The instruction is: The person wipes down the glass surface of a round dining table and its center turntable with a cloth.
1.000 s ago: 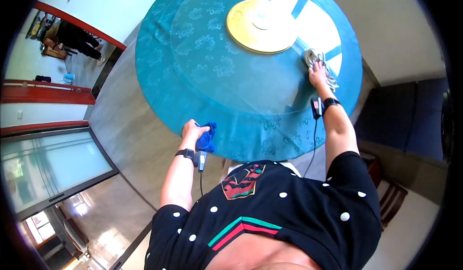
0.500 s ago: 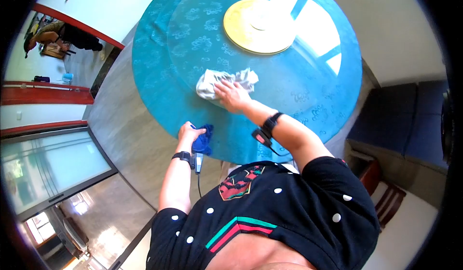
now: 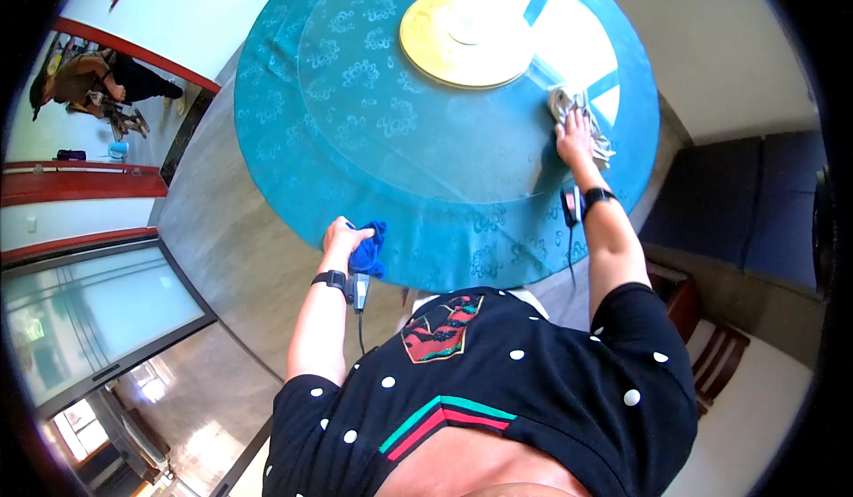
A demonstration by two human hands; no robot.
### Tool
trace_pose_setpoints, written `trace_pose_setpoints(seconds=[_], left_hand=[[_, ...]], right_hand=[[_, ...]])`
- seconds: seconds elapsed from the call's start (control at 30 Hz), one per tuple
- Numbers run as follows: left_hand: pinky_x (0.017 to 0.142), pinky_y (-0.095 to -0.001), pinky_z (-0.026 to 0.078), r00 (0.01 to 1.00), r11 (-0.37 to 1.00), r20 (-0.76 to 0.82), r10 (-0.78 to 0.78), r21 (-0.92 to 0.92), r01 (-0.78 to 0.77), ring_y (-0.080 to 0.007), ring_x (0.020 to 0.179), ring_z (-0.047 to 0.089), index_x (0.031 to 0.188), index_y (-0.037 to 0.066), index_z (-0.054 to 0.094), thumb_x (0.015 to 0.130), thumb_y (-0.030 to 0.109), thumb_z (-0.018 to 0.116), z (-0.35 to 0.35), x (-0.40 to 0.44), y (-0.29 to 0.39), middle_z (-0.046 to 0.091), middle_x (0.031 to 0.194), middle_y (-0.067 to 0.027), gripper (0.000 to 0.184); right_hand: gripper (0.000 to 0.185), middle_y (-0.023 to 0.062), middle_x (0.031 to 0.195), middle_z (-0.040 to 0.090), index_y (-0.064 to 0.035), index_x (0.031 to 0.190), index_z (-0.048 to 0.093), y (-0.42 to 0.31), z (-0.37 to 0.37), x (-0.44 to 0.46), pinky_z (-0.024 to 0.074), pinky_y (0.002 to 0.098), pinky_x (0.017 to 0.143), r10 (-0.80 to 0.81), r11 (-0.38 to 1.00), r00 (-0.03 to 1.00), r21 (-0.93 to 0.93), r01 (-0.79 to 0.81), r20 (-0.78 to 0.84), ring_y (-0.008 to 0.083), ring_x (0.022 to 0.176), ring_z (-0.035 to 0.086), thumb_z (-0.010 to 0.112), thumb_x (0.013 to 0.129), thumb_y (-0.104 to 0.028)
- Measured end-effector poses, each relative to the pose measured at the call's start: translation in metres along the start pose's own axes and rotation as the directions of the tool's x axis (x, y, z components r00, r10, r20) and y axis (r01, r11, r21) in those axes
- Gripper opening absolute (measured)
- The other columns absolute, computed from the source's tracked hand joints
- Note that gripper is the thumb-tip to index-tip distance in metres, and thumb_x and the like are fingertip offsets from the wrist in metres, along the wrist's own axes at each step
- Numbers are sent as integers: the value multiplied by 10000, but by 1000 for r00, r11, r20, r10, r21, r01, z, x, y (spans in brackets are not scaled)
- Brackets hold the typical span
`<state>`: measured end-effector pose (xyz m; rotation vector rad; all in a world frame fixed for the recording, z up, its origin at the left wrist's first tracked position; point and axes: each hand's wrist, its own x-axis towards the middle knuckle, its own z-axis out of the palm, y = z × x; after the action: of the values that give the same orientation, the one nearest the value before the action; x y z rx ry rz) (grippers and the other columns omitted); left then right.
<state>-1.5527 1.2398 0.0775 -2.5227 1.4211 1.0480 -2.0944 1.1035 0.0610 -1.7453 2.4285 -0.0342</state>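
Your left hand: gripping a bunched blue cloth at the near edge of the teal table. Yellow disc: farther back. Your right hand: fingers spread over a crumpled pale cloth, table's right side.

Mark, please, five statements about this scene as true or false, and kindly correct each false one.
1. The right hand is on the whitish cloth. True.
2. The whitish cloth lies on the floor. False: it lies on the round dining table.
3. The left hand holds a blue cloth. True.
4. The left hand is at the middle of the table. False: it is by the edge of the teal tablecloth.
5. There is a black strap around each wrist. True.
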Motion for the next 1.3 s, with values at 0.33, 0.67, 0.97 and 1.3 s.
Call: trace_pose_setpoints(seconds=[0.33,0.67,0.97,1.3], left_hand=[[648,-386,512,1000,997,-8,-3,-80,3,-232,739,650,826,35,594,573,355,917,-1,-1,-1,681,831,-126,520],[741,-397,530,1000,1000,19,-10,-16,10,-291,869,679,898,36,632,602,405,883,-7,-7,6,695,946,-165,535],[777,-387,533,998,999,54,-34,29,32,-287,901,679,936,47,653,592,441,874,-5,2,4,697,993,-157,568],[797,-386,534,997,999,53,-54,6,54,-281,935,673,957,62,654,597,460,871,-12,-7,10,695,1017,-139,579]], right_hand=[[628,41,1589,186,-142,1500,262,-252,-20,-108,235,559,1123,-590,794,770,0,608,243,278,1454,184,441,951,-390],[578,13,1561,264,-136,1440,389,-125,-17,-181,302,496,1068,-573,818,808,27,575,141,216,1441,228,544,915,-321],[640,52,1578,232,-140,1483,313,-50,-6,-107,309,518,1066,-151,985,988,-88,149,-16,275,1444,232,457,939,-443],[767,81,1590,183,-108,1505,247,-132,-12,-117,298,556,1064,-154,986,987,-51,156,40,310,1448,200,478,906,-528]])
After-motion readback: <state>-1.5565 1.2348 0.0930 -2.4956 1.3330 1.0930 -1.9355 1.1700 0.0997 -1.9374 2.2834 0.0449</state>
